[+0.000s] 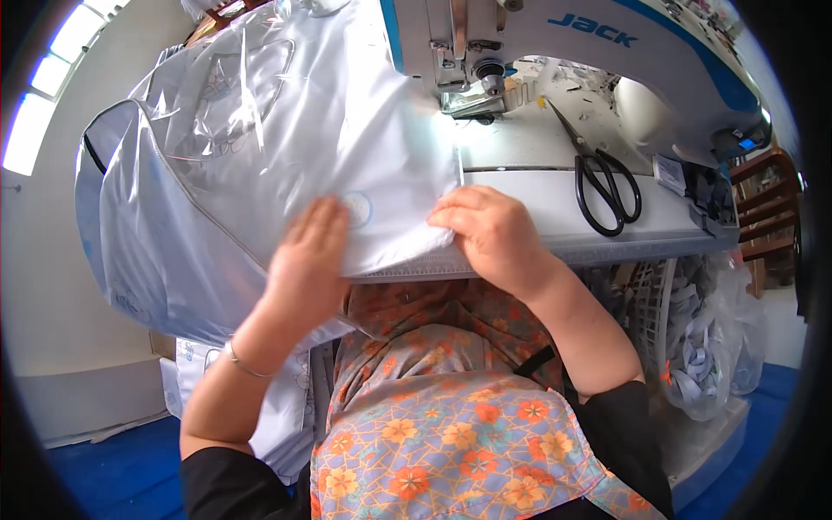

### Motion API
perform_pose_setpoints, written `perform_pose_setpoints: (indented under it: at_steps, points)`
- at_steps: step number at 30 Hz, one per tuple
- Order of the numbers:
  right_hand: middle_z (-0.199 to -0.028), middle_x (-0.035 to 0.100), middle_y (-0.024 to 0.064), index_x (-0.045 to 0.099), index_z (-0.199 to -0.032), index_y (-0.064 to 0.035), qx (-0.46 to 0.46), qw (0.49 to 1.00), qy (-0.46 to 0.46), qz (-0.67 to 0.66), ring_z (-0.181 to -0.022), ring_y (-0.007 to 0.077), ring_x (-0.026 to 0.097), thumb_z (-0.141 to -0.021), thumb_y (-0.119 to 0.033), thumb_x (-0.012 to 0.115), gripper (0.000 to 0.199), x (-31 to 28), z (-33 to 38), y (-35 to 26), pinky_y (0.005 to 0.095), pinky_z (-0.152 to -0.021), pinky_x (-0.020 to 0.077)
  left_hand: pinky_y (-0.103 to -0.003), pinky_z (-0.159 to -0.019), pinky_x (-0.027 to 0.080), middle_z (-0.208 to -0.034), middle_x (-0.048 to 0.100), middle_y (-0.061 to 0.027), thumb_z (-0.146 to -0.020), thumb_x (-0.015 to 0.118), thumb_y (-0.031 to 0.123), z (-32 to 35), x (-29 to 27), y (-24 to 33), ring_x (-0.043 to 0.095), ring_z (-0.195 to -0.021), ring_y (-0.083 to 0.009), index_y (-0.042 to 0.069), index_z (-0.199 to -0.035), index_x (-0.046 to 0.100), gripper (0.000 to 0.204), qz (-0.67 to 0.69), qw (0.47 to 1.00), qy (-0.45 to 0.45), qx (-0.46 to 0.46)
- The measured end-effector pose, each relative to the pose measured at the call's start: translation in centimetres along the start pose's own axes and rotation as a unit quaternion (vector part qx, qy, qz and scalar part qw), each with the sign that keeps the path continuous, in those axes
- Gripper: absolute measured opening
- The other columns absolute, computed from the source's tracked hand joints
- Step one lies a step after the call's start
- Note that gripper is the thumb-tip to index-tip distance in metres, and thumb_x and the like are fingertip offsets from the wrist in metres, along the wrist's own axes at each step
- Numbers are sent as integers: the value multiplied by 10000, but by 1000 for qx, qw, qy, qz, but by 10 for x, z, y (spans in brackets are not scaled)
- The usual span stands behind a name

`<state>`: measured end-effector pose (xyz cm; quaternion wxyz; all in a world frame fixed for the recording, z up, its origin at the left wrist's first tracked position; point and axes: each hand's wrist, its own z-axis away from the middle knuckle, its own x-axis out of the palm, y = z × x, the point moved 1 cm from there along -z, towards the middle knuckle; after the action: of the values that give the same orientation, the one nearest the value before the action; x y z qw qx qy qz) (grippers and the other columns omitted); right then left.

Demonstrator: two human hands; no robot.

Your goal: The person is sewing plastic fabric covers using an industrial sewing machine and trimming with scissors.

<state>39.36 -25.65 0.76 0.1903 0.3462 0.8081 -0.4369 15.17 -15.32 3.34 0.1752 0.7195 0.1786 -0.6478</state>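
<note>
To the left of the sewing machine (pixel 667 69), the white fabric (pixel 399 147) spreads over the bench (pixel 537 195) and hangs off it. The left hand (pixel 314 251), blurred and farther from the machine's needle end, lies palm down on the fabric, fingers extended; how tightly they close together I cannot tell. The right hand (pixel 492 227), nearer the needle end, pinches the fabric's right edge, which runs away from that hand toward the machine. Black scissors (pixel 589 152) lie on the near side of the machine's arm.

The white table (pixel 548 201) holds a big sewing machine (pixel 598 43), some black scissors (pixel 590 154), and a shiny white cloth (pixel 368 130) that hangs over its edge.
</note>
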Motion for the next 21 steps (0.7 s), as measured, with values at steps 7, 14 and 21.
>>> perform_pose_setpoints:
  at_steps: [7,14,21]
  points:
    - [-1096,688,139,741,-997,-54,1,997,4,83,-1018,317,662,-764,80,648,284,0,-16,8,389,-876,553,-419,-936,533,-1220,605,-158,-793,563,-54,43,-5,-73,611,-1152,-339,31,-1328,594,542,-86,994,61,-21]
    - [-1186,647,212,702,-1109,-1,-24,987,-13,161,-1085,354,639,-833,3,663,279,2,-25,18,417,-941,531,-385,-783,567,-1015,598,-97,-783,587,-6,12,-21,-78,643,-956,-282,144,-1379,581,614,-91,995,30,37]
    - [-1241,625,220,665,-1184,-14,-20,975,-16,220,-1126,359,626,-890,-48,643,298,9,-34,28,417,-968,522,-373,-760,554,-960,575,-79,-767,588,2,-6,-24,-67,621,-880,-266,122,-1403,548,648,-121,991,-12,60]
